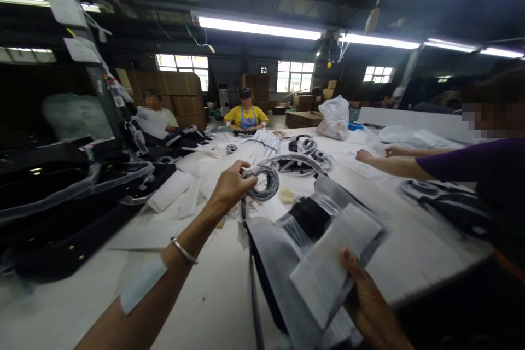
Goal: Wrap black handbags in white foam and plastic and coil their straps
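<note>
A folded white nonwoven sheet (pixel 330 262), lying over a grey fabric bundle with a black item in clear plastic (pixel 309 224), was pinched by the fingers (pixel 348 260) of the right hand (pixel 369 306). A coiled grey cord (pixel 262 183) was gripped by the left hand (pixel 232 186) above the white-covered worktop (pixel 197 301), its fingers (pixel 241 170) curled around the loop. A silver bangle (pixel 184 250) circled the left wrist, and a white dressing (pixel 141 284) was stuck to the forearm. Black padded cases (pixel 61 219) were piled at the left, while a co-worker's hand (pixel 366 156) in a dark purple sleeve (pixel 467 161) rested on the worktop at the right. Farther off, a person in a yellow shirt and blue apron (pixel 246 117) was seated before stacked brown cardboard boxes (pixel 176 85)
</note>
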Demonstrator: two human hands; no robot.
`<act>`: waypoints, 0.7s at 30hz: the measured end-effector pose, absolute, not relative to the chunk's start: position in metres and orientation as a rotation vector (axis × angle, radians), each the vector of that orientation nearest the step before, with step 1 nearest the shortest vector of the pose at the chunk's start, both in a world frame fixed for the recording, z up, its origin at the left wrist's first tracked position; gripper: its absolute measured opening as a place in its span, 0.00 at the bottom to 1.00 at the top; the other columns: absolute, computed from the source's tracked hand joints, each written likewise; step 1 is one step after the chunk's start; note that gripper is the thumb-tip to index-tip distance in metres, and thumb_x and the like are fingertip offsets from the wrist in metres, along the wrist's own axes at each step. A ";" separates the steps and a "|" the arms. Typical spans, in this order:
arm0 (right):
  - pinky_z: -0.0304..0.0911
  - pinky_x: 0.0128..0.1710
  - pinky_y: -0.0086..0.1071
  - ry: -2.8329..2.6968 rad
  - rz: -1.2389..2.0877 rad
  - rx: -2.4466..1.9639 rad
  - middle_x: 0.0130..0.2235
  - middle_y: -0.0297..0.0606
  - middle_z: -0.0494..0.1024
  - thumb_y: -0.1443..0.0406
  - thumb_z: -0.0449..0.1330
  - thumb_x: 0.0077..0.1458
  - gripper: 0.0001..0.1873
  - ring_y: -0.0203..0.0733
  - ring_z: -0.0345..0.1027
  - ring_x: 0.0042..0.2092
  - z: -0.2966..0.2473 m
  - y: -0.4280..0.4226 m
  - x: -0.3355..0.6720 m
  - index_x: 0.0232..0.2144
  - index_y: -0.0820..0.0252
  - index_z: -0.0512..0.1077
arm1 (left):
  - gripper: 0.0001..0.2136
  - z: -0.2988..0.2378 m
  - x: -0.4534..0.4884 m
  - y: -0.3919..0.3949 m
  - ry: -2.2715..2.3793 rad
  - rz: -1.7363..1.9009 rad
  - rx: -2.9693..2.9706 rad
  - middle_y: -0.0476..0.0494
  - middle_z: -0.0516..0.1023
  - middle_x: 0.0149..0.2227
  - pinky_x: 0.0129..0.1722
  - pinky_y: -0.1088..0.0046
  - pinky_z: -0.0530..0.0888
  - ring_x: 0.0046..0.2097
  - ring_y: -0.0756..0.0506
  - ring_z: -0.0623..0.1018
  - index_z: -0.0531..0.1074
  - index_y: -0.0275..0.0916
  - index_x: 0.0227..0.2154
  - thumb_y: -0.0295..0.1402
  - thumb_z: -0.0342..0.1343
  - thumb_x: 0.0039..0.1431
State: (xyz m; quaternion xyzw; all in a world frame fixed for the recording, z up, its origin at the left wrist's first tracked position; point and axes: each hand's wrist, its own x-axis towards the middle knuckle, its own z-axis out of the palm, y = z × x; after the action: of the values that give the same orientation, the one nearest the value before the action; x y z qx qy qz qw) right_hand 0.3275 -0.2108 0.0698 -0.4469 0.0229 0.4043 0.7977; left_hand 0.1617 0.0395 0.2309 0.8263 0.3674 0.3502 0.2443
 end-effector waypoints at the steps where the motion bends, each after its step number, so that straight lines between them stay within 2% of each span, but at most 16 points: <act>1: 0.76 0.41 0.38 0.073 0.871 -0.969 0.33 0.29 0.82 0.57 0.78 0.32 0.37 0.44 0.76 0.34 0.067 -0.215 0.334 0.45 0.57 0.72 | 0.19 0.230 0.169 0.041 0.977 0.927 2.235 0.49 0.75 0.30 0.30 0.74 0.67 0.31 0.47 0.74 0.73 0.37 0.45 0.37 0.59 0.49; 3: 0.77 0.40 0.37 0.093 0.882 -0.983 0.34 0.29 0.82 0.57 0.78 0.33 0.37 0.44 0.77 0.33 0.060 -0.222 0.341 0.46 0.56 0.71 | 0.20 0.225 0.178 0.044 0.939 0.883 2.186 0.50 0.75 0.30 0.28 0.75 0.66 0.29 0.48 0.74 0.73 0.36 0.45 0.37 0.60 0.48; 7: 0.77 0.39 0.32 0.041 0.907 -1.003 0.38 0.31 0.82 0.55 0.76 0.41 0.34 0.43 0.78 0.37 0.050 -0.230 0.341 0.49 0.54 0.70 | 0.21 0.211 0.176 0.048 0.921 0.848 2.109 0.50 0.74 0.29 0.27 0.75 0.65 0.28 0.49 0.72 0.73 0.35 0.45 0.36 0.62 0.46; 12: 0.77 0.44 0.41 0.091 0.990 -1.021 0.39 0.36 0.83 0.53 0.76 0.37 0.35 0.52 0.78 0.42 0.056 -0.224 0.342 0.48 0.57 0.72 | 0.21 0.200 0.166 0.052 0.898 0.874 2.027 0.48 0.74 0.30 0.30 0.73 0.68 0.31 0.47 0.74 0.73 0.34 0.44 0.38 0.63 0.45; 15: 0.75 0.47 0.41 0.066 0.935 -0.965 0.38 0.37 0.83 0.55 0.76 0.38 0.33 0.52 0.77 0.44 0.076 -0.212 0.348 0.46 0.60 0.73 | 0.27 0.201 0.172 0.058 0.834 0.903 1.953 0.43 0.75 0.35 0.33 0.70 0.72 0.37 0.43 0.76 0.71 0.33 0.46 0.47 0.62 0.48; 17: 0.75 0.48 0.40 0.066 0.880 -0.896 0.37 0.35 0.83 0.58 0.76 0.39 0.31 0.50 0.77 0.44 0.096 -0.203 0.359 0.45 0.59 0.73 | 0.30 0.203 0.181 0.062 0.756 0.901 1.893 0.38 0.75 0.41 0.34 0.68 0.75 0.41 0.41 0.78 0.67 0.32 0.51 0.52 0.57 0.53; 19: 0.74 0.48 0.39 0.076 0.848 -0.821 0.36 0.32 0.83 0.63 0.75 0.41 0.28 0.46 0.78 0.42 0.117 -0.193 0.377 0.45 0.57 0.72 | 0.31 0.206 0.190 0.062 0.677 0.890 1.834 0.33 0.74 0.48 0.36 0.66 0.77 0.45 0.41 0.78 0.62 0.33 0.56 0.54 0.51 0.59; 21: 0.74 0.47 0.37 0.079 0.818 -0.768 0.37 0.30 0.83 0.66 0.74 0.44 0.26 0.42 0.78 0.40 0.135 -0.183 0.403 0.46 0.55 0.72 | 0.32 0.204 0.194 0.062 0.618 0.880 1.779 0.30 0.72 0.52 0.39 0.64 0.79 0.48 0.40 0.78 0.58 0.33 0.58 0.54 0.49 0.61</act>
State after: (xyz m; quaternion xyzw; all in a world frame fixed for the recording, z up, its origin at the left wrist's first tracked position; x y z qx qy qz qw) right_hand 0.4031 -0.1829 0.1354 -0.3639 0.0376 0.3878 0.8461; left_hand 0.1941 0.0623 0.2037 0.7379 0.2561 0.3651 0.5066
